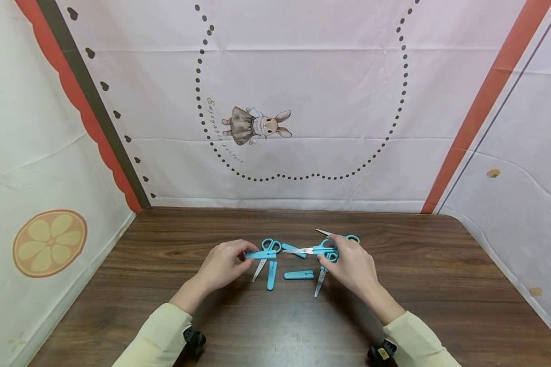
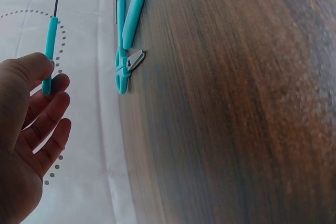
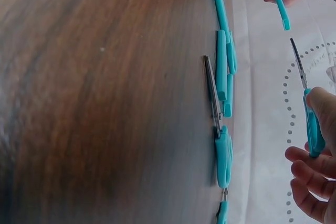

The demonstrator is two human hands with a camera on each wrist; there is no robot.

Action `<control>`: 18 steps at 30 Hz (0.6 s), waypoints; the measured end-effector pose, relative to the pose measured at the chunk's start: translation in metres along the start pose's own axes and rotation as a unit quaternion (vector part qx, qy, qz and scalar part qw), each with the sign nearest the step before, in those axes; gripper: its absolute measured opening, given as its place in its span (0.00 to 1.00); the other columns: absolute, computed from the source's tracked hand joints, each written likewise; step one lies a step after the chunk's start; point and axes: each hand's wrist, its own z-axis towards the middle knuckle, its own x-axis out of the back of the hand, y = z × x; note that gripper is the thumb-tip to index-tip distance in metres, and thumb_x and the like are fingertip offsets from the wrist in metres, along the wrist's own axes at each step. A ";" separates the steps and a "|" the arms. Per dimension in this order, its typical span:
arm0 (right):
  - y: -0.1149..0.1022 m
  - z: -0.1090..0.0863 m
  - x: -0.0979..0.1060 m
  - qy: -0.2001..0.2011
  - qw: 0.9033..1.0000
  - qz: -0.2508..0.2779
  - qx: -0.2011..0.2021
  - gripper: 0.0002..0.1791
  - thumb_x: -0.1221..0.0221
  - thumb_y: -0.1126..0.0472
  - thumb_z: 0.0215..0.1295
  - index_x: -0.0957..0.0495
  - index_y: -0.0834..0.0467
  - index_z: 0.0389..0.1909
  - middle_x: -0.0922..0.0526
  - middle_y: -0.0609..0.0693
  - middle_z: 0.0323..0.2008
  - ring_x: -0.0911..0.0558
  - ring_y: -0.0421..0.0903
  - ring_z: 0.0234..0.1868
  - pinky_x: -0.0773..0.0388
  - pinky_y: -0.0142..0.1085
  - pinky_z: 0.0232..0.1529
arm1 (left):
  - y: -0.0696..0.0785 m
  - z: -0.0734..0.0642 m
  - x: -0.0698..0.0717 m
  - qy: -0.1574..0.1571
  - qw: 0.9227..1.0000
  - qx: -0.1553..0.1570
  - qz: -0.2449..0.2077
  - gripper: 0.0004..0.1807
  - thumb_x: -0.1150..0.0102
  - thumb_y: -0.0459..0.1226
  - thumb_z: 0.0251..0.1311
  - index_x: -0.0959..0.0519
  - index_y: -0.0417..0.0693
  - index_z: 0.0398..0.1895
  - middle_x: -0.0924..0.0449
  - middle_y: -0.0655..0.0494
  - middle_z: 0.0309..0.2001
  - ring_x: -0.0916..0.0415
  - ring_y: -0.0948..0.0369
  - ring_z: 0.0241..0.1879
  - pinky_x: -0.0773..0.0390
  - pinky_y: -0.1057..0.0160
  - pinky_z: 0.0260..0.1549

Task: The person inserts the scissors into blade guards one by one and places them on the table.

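Note:
My left hand (image 1: pixel 227 262) pinches a light-blue scissors cover (image 1: pixel 260 255) between thumb and fingers. My right hand (image 1: pixel 351 265) holds a pair of scissors (image 3: pixel 314 124) by its blue handles. The silver blades (image 1: pixel 299 251) are closed and point left, toward the mouth of the cover. In the right wrist view a small gap separates the blade tip from the held cover (image 3: pixel 282 10). Both hands are raised above the wooden table. A second pair of scissors (image 1: pixel 270 245) lies partly behind the left hand's cover. Below the right hand lies another pair (image 1: pixel 320 283), its handles partly overlapped.
Loose blue covers lie between the hands: one upright in view (image 1: pixel 272 276), one crosswise (image 1: pixel 298 275) and one slanted cover (image 1: pixel 294 250) farther back. Another pair of scissors (image 1: pixel 351 238) rests behind the right hand. A printed cloth (image 1: pixel 303 92) hangs behind the table (image 1: pixel 275 326).

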 end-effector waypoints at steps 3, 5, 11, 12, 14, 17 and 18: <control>-0.001 0.000 -0.001 -0.002 1.000 0.000 0.003 0.27 0.35 0.46 0.48 0.24 0.53 0.49 0.20 0.49 0.29 0.31 0.38 0.21 0.39 0.31 0.14 | 0.000 0.000 -0.001 0.003 1.000 0.001 0.000 0.09 0.36 0.35 0.52 0.20 0.55 0.37 0.21 0.66 0.33 0.26 0.72 0.28 0.28 0.73 0.25; -0.002 0.000 -0.001 -0.001 1.000 0.001 0.005 0.26 0.35 0.46 0.48 0.24 0.52 0.49 0.20 0.47 0.29 0.32 0.38 0.21 0.39 0.30 0.14 | 0.000 0.001 -0.002 0.004 1.000 0.001 0.000 0.08 0.36 0.35 0.53 0.20 0.55 0.37 0.21 0.66 0.33 0.26 0.72 0.28 0.28 0.72 0.25; -0.005 -0.001 -0.003 0.004 1.000 0.005 0.010 0.24 0.34 0.47 0.47 0.23 0.52 0.46 0.19 0.44 0.30 0.26 0.39 0.25 0.34 0.31 0.17 | 0.003 0.000 -0.004 0.005 1.000 0.002 -0.006 0.08 0.37 0.35 0.53 0.20 0.55 0.37 0.21 0.66 0.33 0.26 0.72 0.28 0.26 0.72 0.27; -0.005 -0.001 -0.004 0.005 1.000 0.005 0.011 0.24 0.34 0.47 0.47 0.23 0.51 0.46 0.19 0.44 0.30 0.25 0.39 0.26 0.33 0.32 0.17 | 0.003 0.000 -0.004 0.005 1.000 0.001 -0.007 0.08 0.37 0.35 0.53 0.20 0.55 0.37 0.21 0.67 0.33 0.26 0.72 0.28 0.26 0.72 0.27; -0.005 -0.001 -0.004 0.007 1.000 0.004 0.014 0.24 0.34 0.47 0.46 0.23 0.51 0.46 0.19 0.45 0.31 0.24 0.40 0.27 0.32 0.33 0.18 | 0.003 0.000 -0.005 0.008 1.000 -0.002 -0.007 0.08 0.37 0.35 0.53 0.20 0.55 0.37 0.21 0.67 0.33 0.26 0.71 0.28 0.26 0.72 0.27; -0.005 -0.001 -0.004 0.007 1.000 0.003 0.015 0.24 0.34 0.47 0.47 0.23 0.51 0.46 0.18 0.46 0.32 0.23 0.41 0.28 0.31 0.33 0.18 | 0.003 0.001 -0.006 0.015 1.000 -0.007 -0.006 0.08 0.37 0.35 0.53 0.20 0.55 0.37 0.21 0.67 0.32 0.26 0.71 0.27 0.27 0.72 0.27; -0.005 -0.001 -0.004 0.007 1.000 0.003 0.015 0.24 0.34 0.47 0.47 0.23 0.51 0.46 0.18 0.46 0.32 0.23 0.41 0.27 0.32 0.33 0.18 | 0.003 0.001 -0.007 0.017 1.000 -0.008 -0.007 0.08 0.37 0.35 0.53 0.21 0.55 0.37 0.22 0.68 0.32 0.26 0.71 0.27 0.27 0.72 0.26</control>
